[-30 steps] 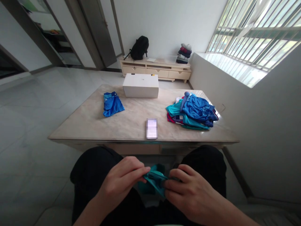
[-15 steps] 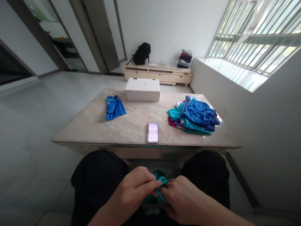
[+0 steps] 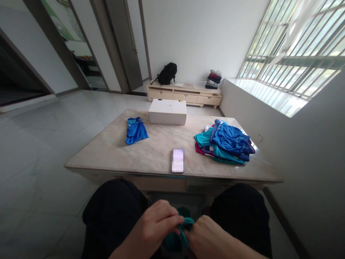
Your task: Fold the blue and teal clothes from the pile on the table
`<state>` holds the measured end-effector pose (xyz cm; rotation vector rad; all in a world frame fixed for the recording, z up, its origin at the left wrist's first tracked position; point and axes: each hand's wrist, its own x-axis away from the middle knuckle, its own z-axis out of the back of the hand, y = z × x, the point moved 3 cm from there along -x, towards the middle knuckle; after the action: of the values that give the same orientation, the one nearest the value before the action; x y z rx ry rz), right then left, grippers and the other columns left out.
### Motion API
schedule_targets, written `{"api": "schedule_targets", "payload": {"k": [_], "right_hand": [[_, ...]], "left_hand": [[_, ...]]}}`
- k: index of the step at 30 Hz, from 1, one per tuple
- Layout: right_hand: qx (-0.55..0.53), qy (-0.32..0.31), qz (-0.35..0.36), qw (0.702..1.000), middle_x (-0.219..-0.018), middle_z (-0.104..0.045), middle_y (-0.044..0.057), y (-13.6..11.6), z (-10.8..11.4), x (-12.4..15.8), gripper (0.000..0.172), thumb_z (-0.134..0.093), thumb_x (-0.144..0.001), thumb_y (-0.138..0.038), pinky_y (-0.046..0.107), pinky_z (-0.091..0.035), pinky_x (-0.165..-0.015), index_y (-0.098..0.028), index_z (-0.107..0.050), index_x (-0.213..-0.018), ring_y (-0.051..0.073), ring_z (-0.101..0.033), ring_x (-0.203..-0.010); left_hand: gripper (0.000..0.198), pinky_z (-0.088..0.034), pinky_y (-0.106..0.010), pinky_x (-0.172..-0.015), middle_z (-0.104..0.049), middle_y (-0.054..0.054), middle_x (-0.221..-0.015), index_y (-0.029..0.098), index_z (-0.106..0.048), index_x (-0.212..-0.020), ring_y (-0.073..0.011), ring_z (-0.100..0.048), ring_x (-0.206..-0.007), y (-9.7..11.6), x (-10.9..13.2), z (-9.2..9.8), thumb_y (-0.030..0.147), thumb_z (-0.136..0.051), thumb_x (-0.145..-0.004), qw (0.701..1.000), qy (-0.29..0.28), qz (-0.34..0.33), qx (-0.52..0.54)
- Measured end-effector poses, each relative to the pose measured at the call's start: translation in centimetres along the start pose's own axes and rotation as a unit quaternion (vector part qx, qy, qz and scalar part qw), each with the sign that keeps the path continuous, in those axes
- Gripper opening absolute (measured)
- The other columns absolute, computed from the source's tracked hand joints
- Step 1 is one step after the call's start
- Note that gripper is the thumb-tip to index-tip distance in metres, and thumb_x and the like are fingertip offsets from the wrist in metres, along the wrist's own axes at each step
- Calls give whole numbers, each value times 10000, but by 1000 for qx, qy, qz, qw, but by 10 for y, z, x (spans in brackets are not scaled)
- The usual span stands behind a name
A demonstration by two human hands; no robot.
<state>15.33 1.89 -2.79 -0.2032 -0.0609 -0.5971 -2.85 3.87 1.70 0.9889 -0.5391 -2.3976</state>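
Left hand (image 3: 159, 225) is pinching teal cloth (image 3: 188, 220) between knees (image 3: 115, 201), apparently mid-job; right hand (image 3: 210, 232) curling against it, grip unclear. Folded blue garment (image 3: 136, 133) lying on surface (image 3: 102, 154), seemingly done; loose heap (image 3: 229, 140) likely waiting.

No text is legible: the phone screen (image 3: 178, 160) is blurred, the marks (image 3: 180, 101) on the white box (image 3: 167, 117) too small.

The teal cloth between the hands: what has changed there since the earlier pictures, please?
The left hand and right hand have drawn closer together, so less teal cloth shows between them; both keep hold of it. The folded blue garment, white box, phone and clothes pile stayed on the table.
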Motion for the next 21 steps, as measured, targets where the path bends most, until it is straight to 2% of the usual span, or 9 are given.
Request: {"api": "schedule_targets", "payload": {"k": [3, 6, 9, 12, 15, 21], "right_hand": [[30, 15, -4, 999, -762, -740, -23, 4, 10, 6, 153, -650, -888, -253, 343, -162, -437, -220, -574, -1016, 160, -649, -538], [54, -2, -14, 998, -664, -699, -32, 7, 23, 11, 79, -624, -890, -197, 352, -144, -451, -217, -555, -925, 158, -609, -468], [58, -10, -21, 998, -672, -694, -28, 7, 38, 15, 109, -635, -869, -148, 349, -185, -491, -210, -549, -845, 165, -625, -516], [45, -9, -42, 998, -725, -703, -21, 8, 48, 18, 118, -661, -847, -140, 351, -225, -531, -214, -570, -846, 185, -642, -598], [51, 1, -77, 996, -751, -702, -5, 11, 46, 19, 98, -668, -848, -157, 365, -229, -555, -220, -593, -843, 212, -636, -645], [53, -9, -105, 993, -814, -729, 37, 17, 26, 11, 59, -663, -838, -145, 367, -232, -564, -197, -635, -846, 223, -642, -699]], "left_hand": [[232, -547, -257, -760, -705, -72, -958, 185, -669, -1194, -183, -643, -869, -9, 5, 9, 98, -617, -986, 1000, 16, 8, -2], [230, -555, -253, -774, -709, -77, -961, 185, -671, -1205, -182, -656, -884, -14, 6, 17, 112, -605, -998, 1000, 27, 6, -12], [221, -556, -261, -783, -712, -70, -954, 190, -670, -1207, -181, -653, -876, -13, 4, 23, 136, -613, -1000, 999, 33, -5, -22], [209, -553, -264, -792, -710, -69, -959, 191, -669, -1200, -181, -647, -879, -10, 1, 24, 150, -616, -1001, 999, 35, -7, -30], [216, -547, -268, -807, -708, -68, -967, 189, -662, -1197, -183, -643, -895, -7, 1, 21, 126, -615, -997, 999, 24, 0, -30], [232, -541, -271, -783, -703, -62, -950, 197, -648, -1205, -183, -642, -871, -4, 3, 6, 119, -623, -989, 1000, -3, 11, -28]]}}
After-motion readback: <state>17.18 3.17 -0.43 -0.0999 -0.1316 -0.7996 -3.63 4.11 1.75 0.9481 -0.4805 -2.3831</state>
